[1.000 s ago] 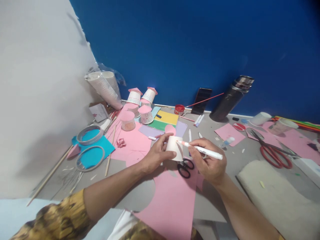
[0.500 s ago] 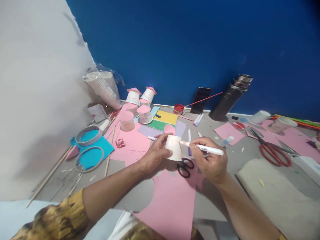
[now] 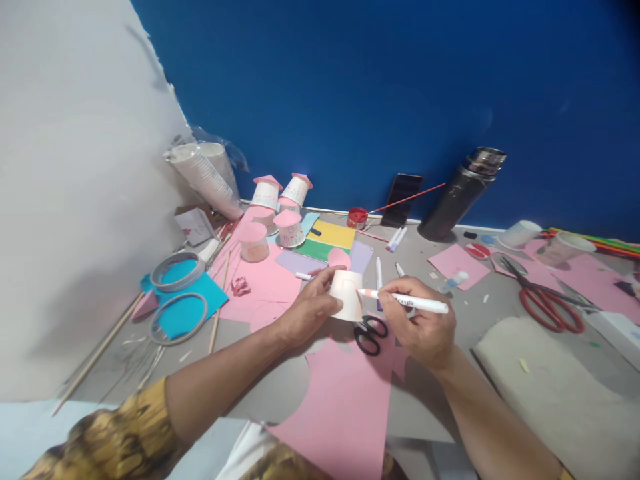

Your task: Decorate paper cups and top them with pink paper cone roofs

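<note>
Just one cup (image 3: 345, 298), one marker (image 3: 417, 303).

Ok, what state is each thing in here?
Held cup: upside down, faintly outlined
Held marker: uncapped, tip at cup
Phone: propped up, screen dark
Flask: standing
Red jar: open
Cup stack: nested
Red-handled scissors: lying flat
Black-handled scissors: lying, blades hidden

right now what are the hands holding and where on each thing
The left hand has its grip on the side of the white paper cup; the right hand grips the white marker along its barrel, near the tip end.
</note>
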Demonstrator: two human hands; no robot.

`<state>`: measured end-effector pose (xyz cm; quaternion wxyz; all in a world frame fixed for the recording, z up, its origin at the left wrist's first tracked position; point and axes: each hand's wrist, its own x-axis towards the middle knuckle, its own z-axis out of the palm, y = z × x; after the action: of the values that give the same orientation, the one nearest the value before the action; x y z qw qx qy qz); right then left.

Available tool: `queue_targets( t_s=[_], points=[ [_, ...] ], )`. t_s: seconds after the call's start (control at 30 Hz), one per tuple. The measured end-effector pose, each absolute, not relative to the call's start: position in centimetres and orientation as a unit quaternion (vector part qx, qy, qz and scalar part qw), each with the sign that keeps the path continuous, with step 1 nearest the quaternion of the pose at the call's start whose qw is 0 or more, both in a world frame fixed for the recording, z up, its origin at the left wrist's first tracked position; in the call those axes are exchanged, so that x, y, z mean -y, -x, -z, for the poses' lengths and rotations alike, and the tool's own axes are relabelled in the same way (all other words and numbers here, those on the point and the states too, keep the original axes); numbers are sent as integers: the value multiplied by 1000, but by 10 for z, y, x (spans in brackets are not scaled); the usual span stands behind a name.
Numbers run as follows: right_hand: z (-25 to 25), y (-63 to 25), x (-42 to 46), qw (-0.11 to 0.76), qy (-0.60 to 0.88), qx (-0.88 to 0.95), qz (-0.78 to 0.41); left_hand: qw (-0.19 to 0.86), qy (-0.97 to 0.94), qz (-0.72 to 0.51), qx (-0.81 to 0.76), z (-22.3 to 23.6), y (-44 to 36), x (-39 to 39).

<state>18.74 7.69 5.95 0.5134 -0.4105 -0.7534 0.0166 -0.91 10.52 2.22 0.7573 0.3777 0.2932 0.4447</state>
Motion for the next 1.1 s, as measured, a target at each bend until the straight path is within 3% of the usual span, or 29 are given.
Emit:
queue_targets(
  t_s=[0.57,1.1],
  points=[
    [-60,-178,-75,525,352,773,-57,720,-412,-447,-336,-24,9,-101],
    [-58,-188,-75,538,425,728,-28,736,-392,-449,-321,-27,8,-103]
  ],
)
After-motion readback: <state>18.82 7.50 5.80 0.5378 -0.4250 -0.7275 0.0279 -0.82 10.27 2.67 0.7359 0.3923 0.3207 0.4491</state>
